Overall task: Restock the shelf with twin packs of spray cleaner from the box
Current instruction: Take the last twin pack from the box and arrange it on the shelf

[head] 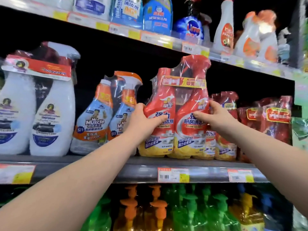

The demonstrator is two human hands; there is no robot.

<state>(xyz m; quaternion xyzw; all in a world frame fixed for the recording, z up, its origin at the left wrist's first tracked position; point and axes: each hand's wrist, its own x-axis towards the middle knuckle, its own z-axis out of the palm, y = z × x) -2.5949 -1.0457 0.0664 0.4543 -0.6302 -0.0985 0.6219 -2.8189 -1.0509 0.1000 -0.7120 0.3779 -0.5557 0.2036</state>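
Note:
A red and yellow twin pack of spray cleaner [176, 104], wrapped in clear film, stands upright at the front of the middle shelf [136, 170]. My left hand [143, 120] grips its left side, thumb across the front label. My right hand [215, 117] grips its right side. More of the same red twin packs [223, 127] stand just behind and to the right. The box is out of view.
Blue and orange twin packs [106, 117] stand left of the held pack, and large white twin bottles [36, 110] further left. Blue and white cleaners fill the shelf above [158, 15]. Green and orange pump bottles [166, 207] fill the shelf below. Price tags [173, 175] line the shelf edges.

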